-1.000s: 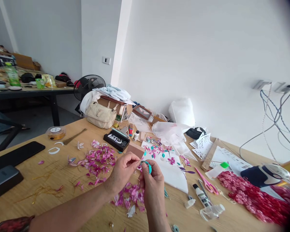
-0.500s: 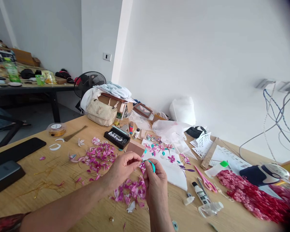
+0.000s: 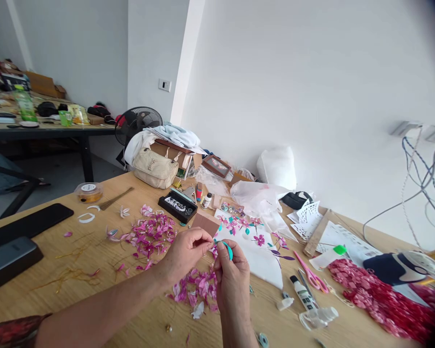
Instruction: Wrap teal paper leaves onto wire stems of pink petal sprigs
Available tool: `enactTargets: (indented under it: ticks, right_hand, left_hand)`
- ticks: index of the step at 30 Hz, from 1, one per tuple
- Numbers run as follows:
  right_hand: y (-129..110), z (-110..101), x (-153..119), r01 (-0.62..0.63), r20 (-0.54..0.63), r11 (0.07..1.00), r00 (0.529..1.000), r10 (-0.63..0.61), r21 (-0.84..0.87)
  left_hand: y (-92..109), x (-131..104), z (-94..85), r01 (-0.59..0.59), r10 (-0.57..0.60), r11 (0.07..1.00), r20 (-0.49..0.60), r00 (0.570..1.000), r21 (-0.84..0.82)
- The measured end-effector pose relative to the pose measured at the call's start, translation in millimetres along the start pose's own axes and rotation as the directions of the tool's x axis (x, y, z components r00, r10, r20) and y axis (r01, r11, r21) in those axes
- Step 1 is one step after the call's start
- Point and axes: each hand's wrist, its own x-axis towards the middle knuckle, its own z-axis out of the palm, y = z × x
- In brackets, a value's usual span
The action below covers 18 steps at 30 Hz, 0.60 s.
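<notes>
My left hand (image 3: 188, 251) is closed in a pinch at the centre, its fingertips beside those of my right hand. What it pinches is too small to make out. My right hand (image 3: 232, 270) grips a small teal piece (image 3: 227, 250) between thumb and fingers. Pink petals (image 3: 152, 234) lie in a pile left of my hands, and more pink petals (image 3: 199, 285) lie just below them. Behind the hands, a white sheet (image 3: 263, 261) bears pink flowers (image 3: 259, 240) and teal leaves.
A black box (image 3: 177, 205), a brown card (image 3: 206, 224) and a beige bag (image 3: 155, 167) stand beyond the hands. Pink scissors (image 3: 313, 278), a glue bottle (image 3: 303, 293) and red flower strands (image 3: 380, 299) lie to the right. A black phone-like slab (image 3: 29, 224) is at left.
The view has shifted slightly, so the table's items appear a little further right. Both hands keep nearly the same pose, fingertips still close together around the teal piece.
</notes>
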Motion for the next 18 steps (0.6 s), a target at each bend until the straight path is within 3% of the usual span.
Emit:
enactTargets:
  ticks: [18]
  right_hand:
    - [1.2,3.5,-1.0,-0.010,-0.042,1.000,0.999,0.010,0.001]
  left_hand:
    - [-1.4,-2.5,0.8,-0.033,0.034,0.999,-0.030,0.999,0.023]
